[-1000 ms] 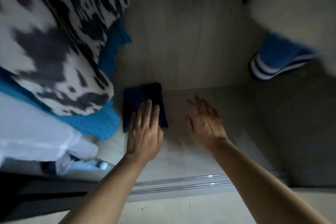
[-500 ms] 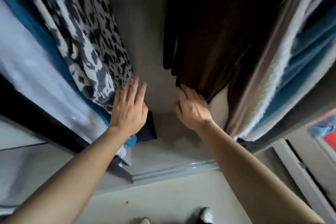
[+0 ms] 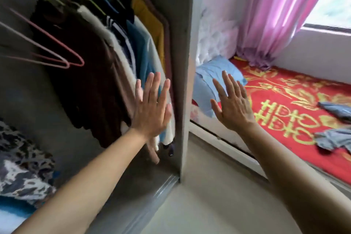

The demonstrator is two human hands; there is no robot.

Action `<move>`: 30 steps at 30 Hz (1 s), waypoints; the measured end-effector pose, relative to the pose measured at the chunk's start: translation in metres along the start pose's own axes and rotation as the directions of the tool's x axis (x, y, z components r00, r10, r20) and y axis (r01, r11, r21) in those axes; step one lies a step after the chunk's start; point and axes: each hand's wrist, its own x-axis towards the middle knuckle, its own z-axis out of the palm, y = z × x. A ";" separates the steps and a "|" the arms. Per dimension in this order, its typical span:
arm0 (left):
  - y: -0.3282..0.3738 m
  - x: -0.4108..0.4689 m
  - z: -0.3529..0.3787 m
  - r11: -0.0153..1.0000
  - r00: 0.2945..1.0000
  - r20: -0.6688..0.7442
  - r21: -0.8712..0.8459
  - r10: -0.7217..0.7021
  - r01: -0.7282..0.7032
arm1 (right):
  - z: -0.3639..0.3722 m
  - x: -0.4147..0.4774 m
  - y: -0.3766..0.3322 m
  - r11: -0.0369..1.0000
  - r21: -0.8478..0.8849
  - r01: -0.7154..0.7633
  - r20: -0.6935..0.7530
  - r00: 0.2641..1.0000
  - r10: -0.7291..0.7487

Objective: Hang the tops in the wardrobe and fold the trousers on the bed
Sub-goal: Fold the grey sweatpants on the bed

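Fingers (image 3: 154,85) straight and empty: left hand (image 3: 152,112) before the wardrobe (image 3: 182,62), right hand (image 3: 232,108) before the red bed (image 3: 296,89).

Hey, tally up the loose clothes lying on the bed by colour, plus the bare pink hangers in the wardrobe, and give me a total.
Light blue garment: 1
Grey-blue garments: 2
Empty pink hangers: 2
Total: 5
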 end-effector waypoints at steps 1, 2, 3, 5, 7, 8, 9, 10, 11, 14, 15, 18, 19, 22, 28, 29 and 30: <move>0.028 0.017 0.007 0.999 1.000 0.007 -0.033 0.018 -0.018 | -0.015 -0.015 0.029 0.997 -0.038 -0.064 0.000 0.998 0.064; 0.056 0.032 0.014 0.997 0.999 0.013 -0.069 0.032 -0.031 | -0.028 -0.030 0.057 0.990 -0.074 -0.120 -0.003 0.993 0.120; 0.085 0.046 0.023 0.993 0.999 0.014 -0.111 0.052 -0.050 | -0.041 -0.047 0.086 0.979 -0.107 -0.171 -0.006 0.985 0.171; 0.147 0.075 0.046 0.978 0.995 0.004 -0.185 0.103 -0.100 | -0.063 -0.082 0.145 0.954 -0.162 -0.251 -0.006 0.967 0.253; 0.214 0.104 0.073 0.964 0.988 0.017 -0.223 0.152 -0.145 | -0.086 -0.115 0.205 0.929 -0.210 -0.306 0.003 0.950 0.313; 0.250 0.119 0.087 0.956 0.984 0.037 -0.243 0.176 -0.162 | -0.097 -0.131 0.236 0.911 -0.236 -0.339 0.004 0.937 0.350; 0.286 0.132 0.099 0.947 0.979 0.061 -0.270 0.195 -0.172 | -0.107 -0.148 0.265 0.889 -0.260 -0.377 0.008 0.920 0.393; 0.322 0.144 0.110 0.938 0.974 0.085 -0.300 0.209 -0.175 | -0.118 -0.164 0.294 0.864 -0.283 -0.416 0.012 0.899 0.437; 0.357 0.156 0.119 0.928 0.968 0.112 -0.329 0.224 -0.177 | -0.128 -0.179 0.319 0.836 -0.307 -0.454 0.016 0.876 0.482; 0.444 0.185 0.137 0.896 0.952 0.158 -0.407 0.264 -0.181 | -0.153 -0.216 0.387 0.756 -0.375 -0.536 0.034 0.807 0.589; 0.465 0.193 0.142 0.880 0.945 0.156 -0.431 0.289 -0.198 | -0.159 -0.224 0.405 0.735 -0.393 -0.553 0.043 0.787 0.615; 0.506 0.220 0.164 0.848 0.919 0.149 -0.460 0.365 -0.262 | -0.164 -0.238 0.452 0.676 -0.445 -0.588 0.070 0.730 0.680; 0.513 0.230 0.174 0.845 0.914 0.152 -0.461 0.376 -0.271 | -0.162 -0.239 0.467 0.661 -0.459 -0.593 0.077 0.715 0.695; 0.527 0.260 0.213 0.825 0.891 0.163 -0.475 0.424 -0.306 | -0.145 -0.237 0.506 0.604 -0.495 -0.624 0.102 0.649 0.754; 0.557 0.322 0.305 0.789 0.829 0.243 -0.520 0.503 -0.326 | -0.093 -0.220 0.577 0.530 -0.551 -0.645 0.137 0.557 0.819; 0.564 0.332 0.321 0.790 0.821 0.264 -0.524 0.506 -0.318 | -0.086 -0.216 0.590 0.508 -0.557 -0.657 0.128 0.536 0.834; 0.572 0.341 0.335 0.783 0.810 0.275 -0.533 0.518 -0.321 | -0.082 -0.213 0.601 0.493 -0.560 -0.666 0.126 0.520 0.845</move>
